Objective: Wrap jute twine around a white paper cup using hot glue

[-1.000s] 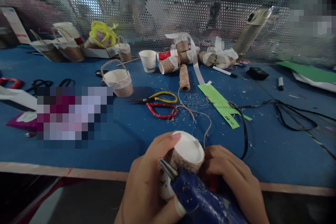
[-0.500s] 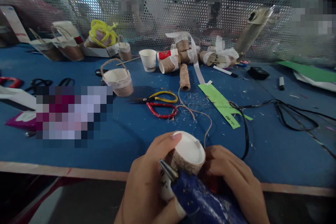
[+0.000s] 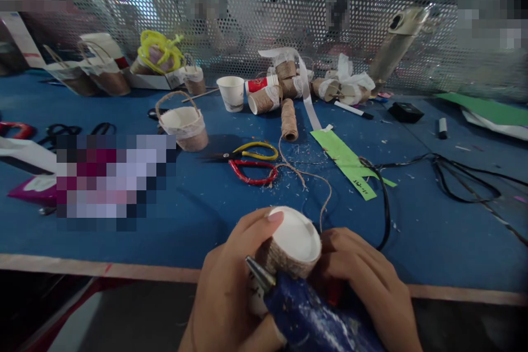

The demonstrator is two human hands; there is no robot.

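Observation:
My left hand (image 3: 235,280) is closed around a paper cup (image 3: 296,235), tilted with its white base up and twine wound around the part near the base. The thumb presses on the base's edge. A blue glue gun (image 3: 317,313) is in my right hand (image 3: 367,275), its metal nozzle beside the cup's twine-wound side, pointing left. Whether the nozzle touches the cup I cannot tell. A strand of twine (image 3: 328,198) runs from near my right fingers across the table toward the twine spool (image 3: 289,121).
Scissors (image 3: 256,162) with yellow and red handles lie beyond the cup. A twine-handled cup basket (image 3: 187,126) stands left of them. Green paper (image 3: 346,162) and a black cable (image 3: 386,214) lie to the right. Wrapped cups (image 3: 266,100) and a perforated metal screen (image 3: 256,22) are behind.
The glue gun's nozzle has shifted slightly left and down along the cup's side. Both hands keep their hold.

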